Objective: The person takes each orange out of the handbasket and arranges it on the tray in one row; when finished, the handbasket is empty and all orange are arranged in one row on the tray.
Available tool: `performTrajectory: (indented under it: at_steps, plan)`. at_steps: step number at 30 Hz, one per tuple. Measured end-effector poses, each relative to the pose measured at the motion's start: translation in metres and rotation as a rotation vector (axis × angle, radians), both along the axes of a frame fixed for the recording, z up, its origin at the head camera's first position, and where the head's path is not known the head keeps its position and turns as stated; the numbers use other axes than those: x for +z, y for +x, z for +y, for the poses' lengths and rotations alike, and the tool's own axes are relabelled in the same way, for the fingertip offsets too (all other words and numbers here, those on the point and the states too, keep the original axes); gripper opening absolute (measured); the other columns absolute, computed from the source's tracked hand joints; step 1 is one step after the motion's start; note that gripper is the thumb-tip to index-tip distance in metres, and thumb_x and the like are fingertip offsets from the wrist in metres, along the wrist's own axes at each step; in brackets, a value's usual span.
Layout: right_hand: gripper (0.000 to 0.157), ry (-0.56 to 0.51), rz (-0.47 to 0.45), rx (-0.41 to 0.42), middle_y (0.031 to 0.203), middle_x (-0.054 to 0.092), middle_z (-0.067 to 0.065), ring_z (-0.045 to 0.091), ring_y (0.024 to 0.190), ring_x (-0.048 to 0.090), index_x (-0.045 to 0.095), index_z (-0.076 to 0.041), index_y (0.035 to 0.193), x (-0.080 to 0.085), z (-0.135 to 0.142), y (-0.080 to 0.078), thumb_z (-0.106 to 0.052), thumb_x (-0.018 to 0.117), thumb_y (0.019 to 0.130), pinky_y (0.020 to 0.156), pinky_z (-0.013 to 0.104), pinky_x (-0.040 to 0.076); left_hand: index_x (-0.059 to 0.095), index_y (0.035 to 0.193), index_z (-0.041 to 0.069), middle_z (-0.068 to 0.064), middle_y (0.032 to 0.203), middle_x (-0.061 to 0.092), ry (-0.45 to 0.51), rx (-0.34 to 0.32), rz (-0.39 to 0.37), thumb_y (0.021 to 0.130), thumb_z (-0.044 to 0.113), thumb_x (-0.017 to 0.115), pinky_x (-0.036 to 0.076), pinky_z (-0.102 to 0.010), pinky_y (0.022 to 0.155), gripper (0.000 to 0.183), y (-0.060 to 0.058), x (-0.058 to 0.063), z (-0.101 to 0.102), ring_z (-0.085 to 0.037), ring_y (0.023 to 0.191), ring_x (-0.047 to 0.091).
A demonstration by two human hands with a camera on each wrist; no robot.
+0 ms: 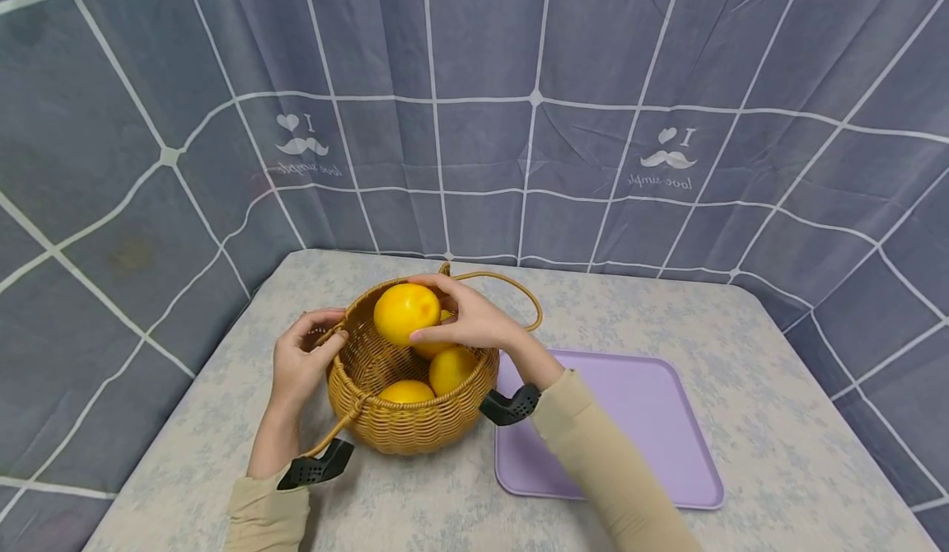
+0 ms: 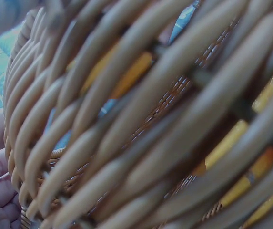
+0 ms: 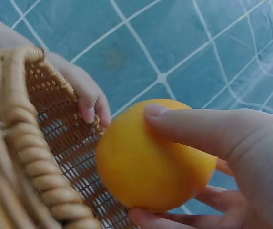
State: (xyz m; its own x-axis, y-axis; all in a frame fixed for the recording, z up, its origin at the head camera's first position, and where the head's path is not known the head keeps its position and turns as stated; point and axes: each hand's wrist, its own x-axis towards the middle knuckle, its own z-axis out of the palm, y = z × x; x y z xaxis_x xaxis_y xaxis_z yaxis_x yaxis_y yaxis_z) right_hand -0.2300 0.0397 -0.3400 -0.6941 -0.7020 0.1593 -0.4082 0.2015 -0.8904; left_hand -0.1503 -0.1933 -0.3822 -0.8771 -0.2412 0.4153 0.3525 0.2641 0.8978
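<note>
A round wicker basket (image 1: pixel 415 428) stands on the table, its weave filling most of the left wrist view. My left hand (image 1: pixel 299 362) grips its left rim, thumb on the inner side. In my right hand (image 1: pixel 474 315) is a large, smooth yellow fruit (image 1: pixel 406 313), held between thumb and fingers over the basket's opening; the right wrist view shows the thumb lying across this fruit (image 3: pixel 150 160). Below it in the basket lie more yellow fruits, one at the front (image 1: pixel 406 392) and one at the right (image 1: pixel 452 371), with another partly hidden behind my right hand.
A flat lilac tray (image 1: pixel 652 420) lies right of the basket, partly under my right forearm. One thin basket handle (image 1: pixel 530 288) sticks out at the back right, another (image 1: pixel 334 432) near my left wrist. A grey-blue checked curtain (image 1: pixel 489 148) hangs behind the table.
</note>
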Motion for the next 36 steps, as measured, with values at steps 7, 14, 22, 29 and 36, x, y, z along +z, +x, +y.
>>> performTrajectory:
  at_steps: [7, 14, 22, 29, 36]
  plan:
    - [0.071, -0.231, -0.059, -0.09, 0.135, 0.044, 0.01, 0.026, 0.11, 0.057, 0.036, -0.013, 0.143, -0.005, 0.026, 0.024, -0.003, 0.071, 0.081, 0.084, 0.037, 0.053, 0.061, 0.105, -0.011, -0.02, 0.108, 0.061, 0.0, 0.008, -0.001, 0.083, -0.01, 0.061, 0.048, -0.017, 0.079, 0.022, -0.001, -0.002, 0.0, -0.007, 0.091, 0.058]
    - [0.073, -0.386, -0.02, -0.188, 0.139, 0.037, 0.009, 0.029, 0.108, 0.057, 0.035, -0.009, 0.143, -0.023, 0.056, 0.045, 0.003, 0.071, 0.08, 0.083, 0.034, 0.053, 0.062, 0.105, -0.011, -0.019, 0.108, 0.061, -0.004, 0.002, -0.006, 0.084, -0.009, 0.061, 0.048, -0.016, 0.08, 0.022, -0.002, -0.002, 0.002, -0.006, 0.092, 0.058]
    - [0.076, -0.454, 0.067, -0.266, 0.142, 0.034, 0.014, 0.025, 0.113, 0.054, 0.031, 0.001, 0.141, -0.039, 0.086, 0.06, 0.008, 0.071, 0.077, 0.083, 0.033, 0.053, 0.06, 0.104, -0.014, -0.015, 0.108, 0.061, -0.008, 0.003, -0.002, 0.084, -0.009, 0.06, 0.046, -0.016, 0.083, 0.021, 0.0, -0.003, 0.0, -0.005, 0.094, 0.056]
    - [0.076, -0.526, 0.135, -0.336, 0.139, 0.033, 0.016, 0.021, 0.112, 0.053, 0.031, 0.006, 0.139, -0.055, 0.108, 0.073, 0.018, 0.068, 0.074, 0.083, 0.031, 0.053, 0.061, 0.105, -0.013, -0.02, 0.109, 0.06, -0.005, -0.009, 0.009, 0.084, -0.01, 0.06, 0.046, -0.016, 0.083, 0.021, 0.0, -0.001, 0.001, -0.007, 0.094, 0.057]
    - [0.076, -0.566, 0.173, -0.379, 0.137, 0.035, 0.016, 0.019, 0.114, 0.053, 0.031, 0.009, 0.135, -0.075, 0.124, 0.08, 0.022, 0.067, 0.07, 0.085, 0.029, 0.052, 0.061, 0.103, -0.014, -0.015, 0.108, 0.061, 0.0, -0.008, 0.015, 0.083, -0.01, 0.06, 0.046, -0.017, 0.082, 0.02, 0.0, -0.001, 0.0, -0.007, 0.094, 0.057]
